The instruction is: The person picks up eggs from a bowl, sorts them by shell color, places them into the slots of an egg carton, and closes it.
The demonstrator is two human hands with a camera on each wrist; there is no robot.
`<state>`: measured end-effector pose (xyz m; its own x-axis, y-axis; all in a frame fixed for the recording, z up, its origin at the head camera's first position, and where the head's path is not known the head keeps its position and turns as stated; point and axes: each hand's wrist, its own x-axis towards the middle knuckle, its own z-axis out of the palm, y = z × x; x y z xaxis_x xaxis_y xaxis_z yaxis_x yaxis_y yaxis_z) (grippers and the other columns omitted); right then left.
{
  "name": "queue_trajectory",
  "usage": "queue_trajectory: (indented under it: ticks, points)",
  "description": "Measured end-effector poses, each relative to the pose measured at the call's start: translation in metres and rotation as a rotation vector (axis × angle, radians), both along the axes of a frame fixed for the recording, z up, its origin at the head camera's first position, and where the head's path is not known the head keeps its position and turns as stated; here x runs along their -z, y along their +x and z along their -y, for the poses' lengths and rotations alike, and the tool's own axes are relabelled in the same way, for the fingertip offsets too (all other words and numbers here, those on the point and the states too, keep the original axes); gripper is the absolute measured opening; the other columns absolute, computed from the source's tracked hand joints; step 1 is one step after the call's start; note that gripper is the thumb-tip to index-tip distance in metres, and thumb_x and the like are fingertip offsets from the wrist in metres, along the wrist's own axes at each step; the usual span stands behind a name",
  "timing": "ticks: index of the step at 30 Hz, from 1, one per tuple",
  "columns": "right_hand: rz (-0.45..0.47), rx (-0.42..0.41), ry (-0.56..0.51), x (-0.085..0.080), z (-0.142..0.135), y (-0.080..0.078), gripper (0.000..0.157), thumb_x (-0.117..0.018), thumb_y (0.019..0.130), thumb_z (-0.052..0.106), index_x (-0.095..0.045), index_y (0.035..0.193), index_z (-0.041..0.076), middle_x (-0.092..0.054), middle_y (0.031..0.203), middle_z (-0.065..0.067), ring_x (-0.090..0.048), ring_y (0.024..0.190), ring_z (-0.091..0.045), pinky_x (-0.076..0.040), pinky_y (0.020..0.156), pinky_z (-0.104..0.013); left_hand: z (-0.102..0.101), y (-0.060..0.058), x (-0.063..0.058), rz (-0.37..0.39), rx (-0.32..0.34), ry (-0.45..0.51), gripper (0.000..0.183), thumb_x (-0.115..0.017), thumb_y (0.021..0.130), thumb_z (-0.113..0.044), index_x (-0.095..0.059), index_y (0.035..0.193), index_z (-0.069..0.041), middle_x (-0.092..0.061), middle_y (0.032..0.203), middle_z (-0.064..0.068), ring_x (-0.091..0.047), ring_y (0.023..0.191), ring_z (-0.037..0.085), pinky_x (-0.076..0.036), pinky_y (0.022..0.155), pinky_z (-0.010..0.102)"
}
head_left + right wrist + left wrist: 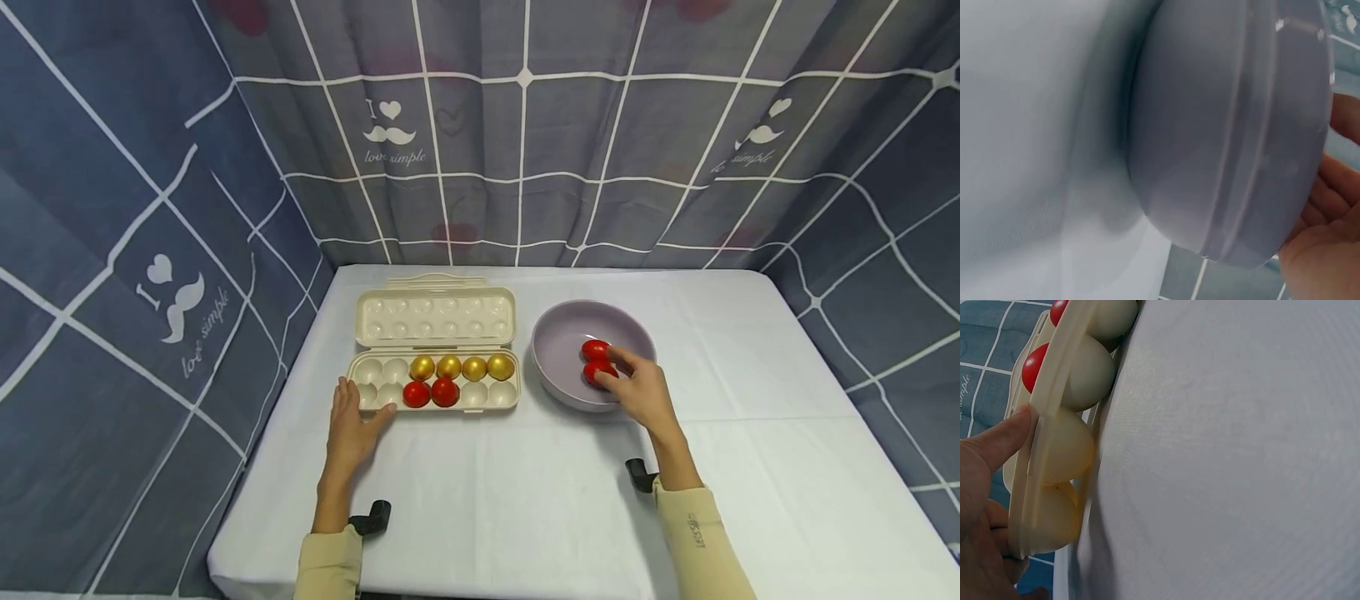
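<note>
A cream egg carton (480, 410) lies with its lid folded back, seen from its front side in the left wrist view. Several gold eggs (448, 367) sit in its back row, and two red eggs (416, 394) in the front row. My left hand (352, 433) holds the carton's left front corner, thumb on the front rim and fingers round the left end. Inside the mauve bowl (558, 387) are two more red eggs (596, 350). My right hand (641, 390) reaches over the bowl's right rim and pinches the nearer one; the bowl wall hides the fingertips in the right wrist view.
The carton and bowl stand side by side on a white-covered table (510, 500). The carton's lid (435, 317) lies open toward the back. Grey-blue gridded curtains (480, 208) border the table at the back and both sides.
</note>
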<state>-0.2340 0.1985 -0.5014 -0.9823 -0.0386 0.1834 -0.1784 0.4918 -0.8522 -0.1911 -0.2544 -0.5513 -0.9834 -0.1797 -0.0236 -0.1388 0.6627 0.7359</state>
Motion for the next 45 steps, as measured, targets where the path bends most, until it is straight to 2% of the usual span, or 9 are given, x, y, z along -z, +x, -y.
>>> queue_trajectory:
  ticks: [6, 11, 15, 20, 27, 33, 36, 41, 45]
  points:
    - [0.022, 0.025, 0.177, -0.003, -0.003, -0.004, 0.051, -0.073, 0.087, 0.007, -0.055, 0.13, -0.014, -0.06, 0.126, -0.031, -0.058, 0.115, -0.045, -0.046, 0.097, -0.054, 0.001, 0.001, 0.001, -0.006, -0.004, 0.0, 0.102, -0.07, 0.091, -0.041, -0.008, 0.15, 0.014, 0.006, 0.161, 0.025, 0.008, 0.148, 0.041, -0.001, 0.117, 0.056]
    - [0.047, 0.009, 0.217, -0.009, -0.005, -0.008, 0.046, -0.072, 0.086, 0.007, -0.059, 0.126, -0.013, -0.064, 0.117, -0.03, -0.061, 0.108, -0.044, -0.047, 0.092, -0.055, 0.0, -0.001, 0.0, 0.007, 0.002, -0.003, 0.101, -0.068, 0.092, -0.042, -0.007, 0.151, 0.013, 0.009, 0.162, 0.023, 0.01, 0.148, 0.038, 0.001, 0.117, 0.054]
    - [0.104, -0.015, 0.241, -0.013, -0.004, -0.013, 0.042, -0.071, 0.088, 0.008, -0.062, 0.122, -0.013, -0.065, 0.117, -0.029, -0.06, 0.108, -0.041, -0.046, 0.091, -0.054, 0.0, -0.003, 0.0, 0.017, 0.006, -0.014, 0.101, -0.067, 0.093, -0.043, -0.006, 0.152, 0.012, 0.01, 0.162, 0.022, 0.01, 0.148, 0.037, 0.001, 0.118, 0.053]
    - [0.156, -0.041, 0.286, -0.011, 0.002, -0.018, 0.045, -0.072, 0.087, 0.012, -0.061, 0.123, -0.013, -0.065, 0.116, -0.028, -0.06, 0.103, -0.041, -0.047, 0.089, -0.053, 0.0, -0.002, 0.001, 0.015, 0.003, -0.013, 0.102, -0.068, 0.092, -0.042, -0.006, 0.151, 0.012, 0.009, 0.161, 0.023, 0.01, 0.148, 0.038, 0.001, 0.118, 0.053]
    - [0.138, -0.058, 0.392, -0.003, 0.015, -0.023, 0.047, -0.075, 0.085, 0.01, -0.061, 0.125, -0.011, -0.066, 0.112, -0.028, -0.061, 0.103, -0.042, -0.046, 0.093, -0.053, 0.001, 0.0, 0.002, 0.008, -0.002, -0.013, 0.102, -0.069, 0.091, -0.042, -0.007, 0.151, 0.013, 0.008, 0.161, 0.024, 0.009, 0.148, 0.039, 0.0, 0.117, 0.054]
    - [0.175, -0.064, 0.522, -0.001, 0.024, -0.024, 0.049, -0.075, 0.082, 0.005, -0.06, 0.127, -0.008, -0.064, 0.113, -0.03, -0.06, 0.103, -0.043, -0.047, 0.094, -0.054, 0.001, 0.0, 0.002, -0.008, -0.002, -0.019, 0.102, -0.069, 0.091, -0.042, -0.009, 0.15, 0.015, 0.006, 0.161, 0.027, 0.007, 0.148, 0.041, -0.001, 0.117, 0.055]
    - [0.186, -0.06, 0.554, -0.001, 0.027, -0.025, 0.044, -0.076, 0.081, 0.003, -0.062, 0.122, -0.005, -0.065, 0.107, -0.026, -0.061, 0.098, -0.041, -0.049, 0.091, -0.052, 0.0, 0.001, 0.001, -0.003, -0.003, -0.023, 0.101, -0.068, 0.092, -0.043, -0.009, 0.15, 0.014, 0.006, 0.161, 0.026, 0.007, 0.148, 0.041, -0.001, 0.117, 0.055]
    - [0.138, -0.074, 0.593, 0.001, 0.032, -0.03, 0.028, -0.073, 0.081, 0.004, -0.065, 0.106, -0.003, -0.065, 0.088, -0.017, -0.06, 0.081, -0.035, -0.05, 0.078, -0.047, 0.0, 0.002, 0.0, -0.002, -0.009, -0.015, 0.1, -0.069, 0.092, -0.041, -0.009, 0.15, 0.014, 0.006, 0.161, 0.026, 0.007, 0.148, 0.041, 0.0, 0.117, 0.056]
    - [0.097, -0.091, 0.601, 0.005, 0.036, -0.036, 0.029, -0.073, 0.081, 0.005, -0.065, 0.107, -0.006, -0.067, 0.094, -0.02, -0.061, 0.086, -0.039, -0.051, 0.082, -0.05, 0.0, 0.002, 0.0, -0.004, -0.003, -0.012, 0.1, -0.068, 0.092, -0.042, -0.008, 0.151, 0.014, 0.006, 0.161, 0.026, 0.007, 0.148, 0.041, 0.0, 0.117, 0.056]
